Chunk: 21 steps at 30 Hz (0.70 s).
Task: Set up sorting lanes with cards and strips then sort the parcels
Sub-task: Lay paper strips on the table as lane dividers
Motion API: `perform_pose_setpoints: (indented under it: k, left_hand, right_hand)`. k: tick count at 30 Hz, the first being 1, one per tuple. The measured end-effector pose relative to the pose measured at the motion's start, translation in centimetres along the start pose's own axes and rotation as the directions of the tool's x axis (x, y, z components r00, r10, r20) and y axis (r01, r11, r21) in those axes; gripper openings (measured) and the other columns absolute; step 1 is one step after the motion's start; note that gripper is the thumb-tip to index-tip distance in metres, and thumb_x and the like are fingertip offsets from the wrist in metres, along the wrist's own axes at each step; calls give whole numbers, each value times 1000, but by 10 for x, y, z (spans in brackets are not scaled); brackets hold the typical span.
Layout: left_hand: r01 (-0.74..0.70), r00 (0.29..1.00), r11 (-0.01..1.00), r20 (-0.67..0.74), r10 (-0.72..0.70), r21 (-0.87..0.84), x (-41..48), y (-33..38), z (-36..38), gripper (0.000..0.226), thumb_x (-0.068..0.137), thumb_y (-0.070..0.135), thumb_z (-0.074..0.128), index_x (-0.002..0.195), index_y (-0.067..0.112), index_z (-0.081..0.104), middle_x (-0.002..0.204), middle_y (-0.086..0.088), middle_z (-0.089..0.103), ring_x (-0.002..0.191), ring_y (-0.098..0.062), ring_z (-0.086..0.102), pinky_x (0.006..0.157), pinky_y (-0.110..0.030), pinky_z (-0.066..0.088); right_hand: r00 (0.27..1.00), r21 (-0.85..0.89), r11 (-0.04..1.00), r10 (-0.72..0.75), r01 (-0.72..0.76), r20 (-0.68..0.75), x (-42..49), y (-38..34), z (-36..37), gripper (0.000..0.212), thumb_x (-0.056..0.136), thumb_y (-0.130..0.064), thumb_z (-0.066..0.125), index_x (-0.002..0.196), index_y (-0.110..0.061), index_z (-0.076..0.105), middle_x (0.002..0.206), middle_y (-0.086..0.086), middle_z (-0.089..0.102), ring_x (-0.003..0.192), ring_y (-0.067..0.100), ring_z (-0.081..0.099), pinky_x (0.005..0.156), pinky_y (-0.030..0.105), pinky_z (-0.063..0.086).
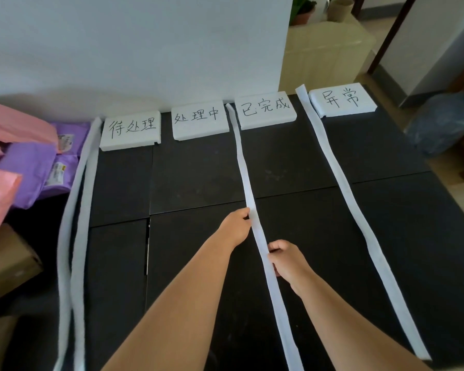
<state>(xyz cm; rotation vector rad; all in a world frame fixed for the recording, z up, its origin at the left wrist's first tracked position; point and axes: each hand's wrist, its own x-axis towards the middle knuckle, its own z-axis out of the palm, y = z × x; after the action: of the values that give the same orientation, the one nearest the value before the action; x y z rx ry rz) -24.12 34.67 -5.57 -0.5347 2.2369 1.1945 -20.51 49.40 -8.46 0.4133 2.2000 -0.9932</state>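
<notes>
Several white cards with handwritten characters lie along the far edge of the black table (198, 178): one at the left (131, 130), a second (200, 120), a third (266, 110) and a fourth at the right (342, 100). A long white strip (243, 162) runs from between the second and third cards toward me. My left hand (237, 226) pinches its left edge, and my right hand (287, 259) grips it lower down. Another strip (346, 188) lies left of the fourth card. Two strips (81, 199) lie together at the table's left side.
Purple parcels (35, 167) and pink parcels (0, 188) are piled at the far left, with brown cardboard boxes (8, 263) nearer me. A white wall stands behind the cards. A dark bag (445, 124) sits on the floor at the right.
</notes>
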Motion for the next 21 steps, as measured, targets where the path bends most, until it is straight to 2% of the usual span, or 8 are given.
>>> perform_pose_setpoints:
  k: [1, 2, 5, 8, 12, 16, 21]
  left_hand:
    - [-5, 1000, 1000, 7, 5, -7, -2, -2, 0, 51, 104, 15, 43, 153, 23, 34, 154, -1, 41, 115, -8, 52, 88, -20, 41]
    - [-9, 1000, 1000, 10, 9, -15, -3, -4, -1, 51, 104, 14, 43, 153, 23, 34, 153, -1, 42, 113, -8, 52, 85, -18, 38]
    - [-10, 1000, 999, 4, 10, -31, -9, -13, 0, 50, 103, 12, 43, 152, 22, 36, 154, 0, 41, 135, -16, 45, 99, -25, 36]
    - [-9, 1000, 999, -13, 9, -33, -14, -23, 1, 49, 103, 10, 43, 151, 22, 38, 155, 1, 41, 141, -18, 40, 111, -31, 33]
    - [-27, 998, 998, -54, 24, -55, -21, -36, 1, 48, 103, 6, 41, 148, 22, 44, 152, 2, 45, 140, -16, 41, 111, -29, 32]
    - [-46, 993, 998, -114, 42, -35, -27, -46, -2, 47, 102, 6, 44, 144, 24, 49, 147, 4, 51, 133, -14, 48, 102, -24, 38]
    - [-122, 975, 982, -168, 145, 144, -50, -58, 12, 45, 97, 11, 56, 139, 28, 53, 140, 6, 56, 127, -12, 53, 93, -23, 41]
  right_hand:
    - [1000, -43, 999, -19, 18, -23, 0, 0, 1, 32, 99, -12, 56, 130, -20, 57, 113, -3, 61, 81, 8, 61, 66, 20, 52]
    - [998, -89, 995, -42, 38, -44, 0, 0, 2, 33, 99, -12, 56, 131, -20, 56, 117, -2, 62, 80, 7, 60, 63, 18, 48]
    - [990, -218, 972, -112, 92, -82, -1, 0, 7, 30, 98, -14, 58, 128, -20, 57, 120, 0, 62, 81, 6, 59, 57, 15, 41]
    - [985, -282, 955, -127, 89, -121, -3, -2, 11, 25, 98, -16, 59, 123, -19, 58, 112, -1, 62, 86, 8, 61, 63, 18, 46]
    - [976, -298, 951, -139, 85, -166, -7, -3, 13, 28, 98, -16, 58, 125, -20, 54, 110, 0, 62, 87, 12, 64, 74, 28, 56]
    - [960, -264, 958, -175, 114, -220, -11, 2, 11, 33, 99, -15, 57, 131, -21, 55, 123, 1, 61, 86, 9, 59, 69, 22, 46]
    - [957, -232, 963, -190, 138, -218, -30, 29, 4, 28, 99, -16, 57, 126, -22, 60, 122, -3, 64, 84, 5, 59, 61, 16, 42]
